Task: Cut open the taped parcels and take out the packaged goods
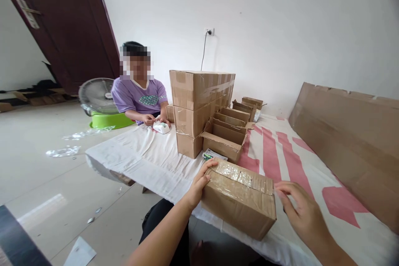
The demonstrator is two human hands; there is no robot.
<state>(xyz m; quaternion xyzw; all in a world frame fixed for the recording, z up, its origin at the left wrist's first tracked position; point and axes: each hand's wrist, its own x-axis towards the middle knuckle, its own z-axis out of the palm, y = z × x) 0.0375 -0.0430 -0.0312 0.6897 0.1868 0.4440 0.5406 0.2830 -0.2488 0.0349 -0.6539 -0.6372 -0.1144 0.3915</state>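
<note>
A closed cardboard box (238, 203) lies in front of me at the near edge of the cloth-covered table, with shiny clear packing tape (233, 173) along its top seam. My left hand (201, 181) grips the box's left end, fingers over the top edge and thumb against the side. At the opposite end my right hand (301, 210) is closed in a pinch beside the top corner, where a pale, see-through end of the tape appears between the fingertips. Just behind the box lies a small green-and-white packet (215, 156), partly hidden.
Stacked taped cartons (190, 112) stand beyond, beside several open boxes (224, 135). A large cardboard sheet (349, 141) leans at the right. Across the table (124, 166), a person in a purple shirt (140, 97) handles a white item (161, 127). A fan (96, 93) stands behind.
</note>
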